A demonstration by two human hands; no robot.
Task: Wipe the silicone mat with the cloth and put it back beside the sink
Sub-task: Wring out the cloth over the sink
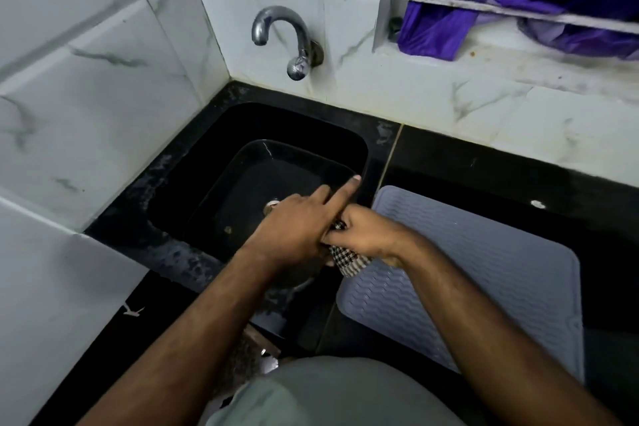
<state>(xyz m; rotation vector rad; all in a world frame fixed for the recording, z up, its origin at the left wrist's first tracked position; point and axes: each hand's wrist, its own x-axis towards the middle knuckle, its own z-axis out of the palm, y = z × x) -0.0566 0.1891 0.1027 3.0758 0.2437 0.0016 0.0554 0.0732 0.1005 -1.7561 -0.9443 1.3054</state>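
Gripping the checkered cloth (347, 261) at the centre of the frame, my right hand (366, 235) has its fingers curled tightly round the bunched fabric. My left hand (297, 228) closes on the same bundle from the left, though its index finger sticks out straight toward the upper right. Both hands meet over the right edge of the black sink (193, 162). The grey silicone mat (484, 270) lies flat on the dark counter (518, 166) at right, just beside the sink, under my right forearm. A curved tap (287, 38) juts from the tiled wall at upper centre.
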